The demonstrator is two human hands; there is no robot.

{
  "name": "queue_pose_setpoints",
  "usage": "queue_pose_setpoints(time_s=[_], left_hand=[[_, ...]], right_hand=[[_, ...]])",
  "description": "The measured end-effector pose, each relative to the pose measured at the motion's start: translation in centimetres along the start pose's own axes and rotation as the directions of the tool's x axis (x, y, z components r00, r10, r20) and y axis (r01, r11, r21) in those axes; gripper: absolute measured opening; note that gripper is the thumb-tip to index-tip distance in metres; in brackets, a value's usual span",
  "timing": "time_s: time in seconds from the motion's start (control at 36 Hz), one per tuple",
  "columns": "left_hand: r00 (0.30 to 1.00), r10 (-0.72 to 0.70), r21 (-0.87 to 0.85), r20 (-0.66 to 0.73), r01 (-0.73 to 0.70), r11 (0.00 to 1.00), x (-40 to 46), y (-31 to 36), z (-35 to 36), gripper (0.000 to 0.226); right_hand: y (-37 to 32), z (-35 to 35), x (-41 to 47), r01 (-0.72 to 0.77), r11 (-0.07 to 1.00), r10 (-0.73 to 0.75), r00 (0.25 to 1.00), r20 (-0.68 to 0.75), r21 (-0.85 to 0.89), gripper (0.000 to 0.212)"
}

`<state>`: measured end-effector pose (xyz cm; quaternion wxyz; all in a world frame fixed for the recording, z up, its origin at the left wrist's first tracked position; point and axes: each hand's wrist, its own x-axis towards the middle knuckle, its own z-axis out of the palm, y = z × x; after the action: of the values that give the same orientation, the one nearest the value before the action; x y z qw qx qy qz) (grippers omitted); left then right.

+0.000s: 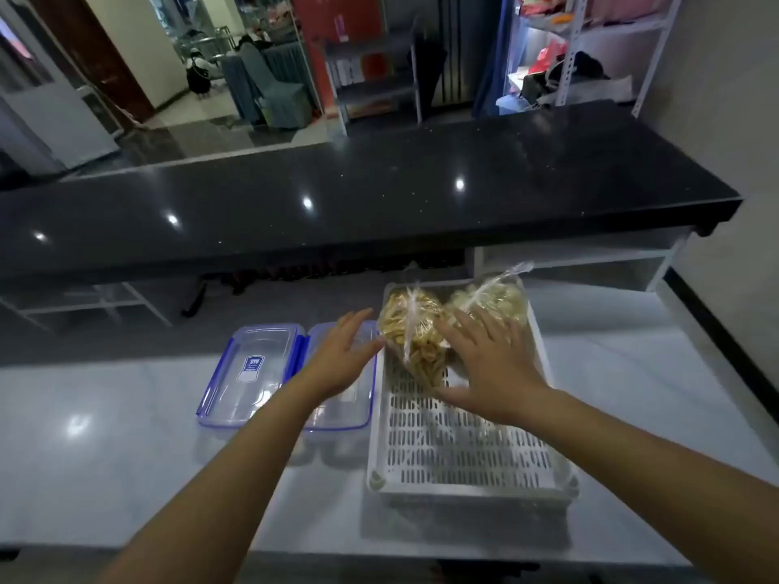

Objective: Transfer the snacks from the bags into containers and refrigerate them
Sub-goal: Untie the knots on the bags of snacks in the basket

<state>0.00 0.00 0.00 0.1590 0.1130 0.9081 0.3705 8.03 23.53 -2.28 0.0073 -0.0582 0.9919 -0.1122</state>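
Over the white tray (pixel 463 478), both hands' fingers spread wide, right hand (pixel 493 368) seemingly touching a snack bag (pixel 411 330)

**What you cannot see well**

The left hand (pixel 343 358) hides most of the right container (pixel 362 415); the right hand (pixel 491 364) hides part of the pale bag (pixel 501 299); the label (pixel 251 367) is too small to read; both arms are cut off at the near edge.

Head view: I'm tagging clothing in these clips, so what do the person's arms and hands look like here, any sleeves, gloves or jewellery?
Both forearms are bare up to the frame edge; no sleeves show. The left hand and right hand wear no gloves, and no rings, watch or bracelet are visible.
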Motion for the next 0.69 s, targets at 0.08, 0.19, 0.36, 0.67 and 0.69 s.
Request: queue_pose_setpoints(time_s=[0.08,0.19,0.36,0.67,0.69], left_hand=[[0.999,-0.040,-0.019,0.020,0.040,0.999,2.3,0.9,-0.5,0.071],[0.995,-0.051,-0.019,0.081,0.053,0.998,5.6,2.0,-0.3,0.073],[0.987,-0.039,-0.078,0.156,0.051,0.996,9.3,3.2,0.0,0.072],[0.936,-0.021,-0.031,0.351,0.034,0.999,11.1,3.6,-0.7,0.032],[0.935,-0.007,-0.044,0.354,0.024,0.999,10.9,3.5,-0.7,0.030]], right_hand=[[-0.3,0.5,2.0,-0.032,0.999,0.033,0.999,0.020,-0.011,0.104],[-1.0,1.6,4.0,-0.055,0.998,0.055,0.998,-0.003,-0.024,0.105],[-2.0,2.8,5.3,-0.132,0.991,0.131,0.991,-0.037,-0.030,0.103],[-2.7,3.8,5.4,-0.216,0.976,0.212,0.973,-0.087,-0.041,0.096],[-2.8,3.7,5.1,-0.215,0.976,0.211,0.974,-0.088,-0.037,0.095]])
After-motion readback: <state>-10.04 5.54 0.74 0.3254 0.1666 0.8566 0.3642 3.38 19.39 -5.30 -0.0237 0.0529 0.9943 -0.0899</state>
